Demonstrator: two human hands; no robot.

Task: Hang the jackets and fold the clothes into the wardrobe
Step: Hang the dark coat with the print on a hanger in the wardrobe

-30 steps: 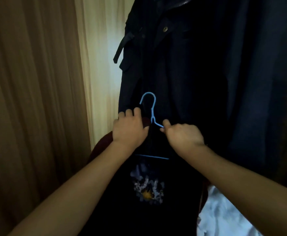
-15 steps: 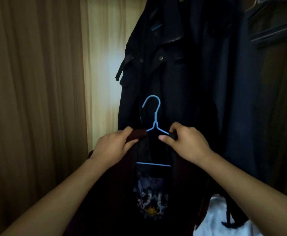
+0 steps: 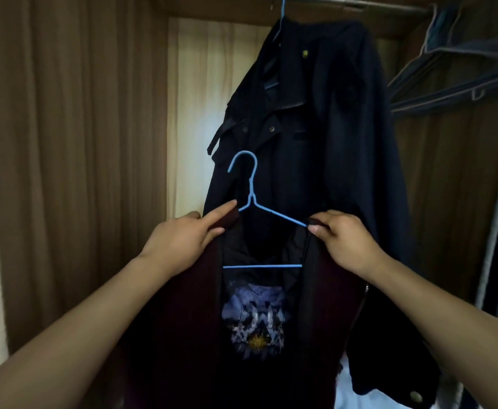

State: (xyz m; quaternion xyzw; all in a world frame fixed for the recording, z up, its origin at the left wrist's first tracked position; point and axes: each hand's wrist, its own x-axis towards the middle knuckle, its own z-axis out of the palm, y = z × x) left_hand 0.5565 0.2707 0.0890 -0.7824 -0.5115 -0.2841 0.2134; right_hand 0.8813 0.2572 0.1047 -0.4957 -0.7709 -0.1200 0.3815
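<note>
Jacket [image 3: 182, 320] in dark red is held up in the near middle. The left hand [image 3: 179, 240] pinches its left shoulder over the blue hanger [image 3: 252, 199]; the right hand [image 3: 345, 240] pinches the right shoulder against the wire, likely seating it before hooking the far rail [image 3: 359, 2].

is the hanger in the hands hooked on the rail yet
No, the blue hanger has its hook free in the air, well below the rail.

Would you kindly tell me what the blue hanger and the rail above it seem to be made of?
Blue hanger: probably thin wire with a matte blue plastic coating, given its slim round section and twisted neck. Rail: apparently a bare metal tube, grey with a dull sheen.
</note>
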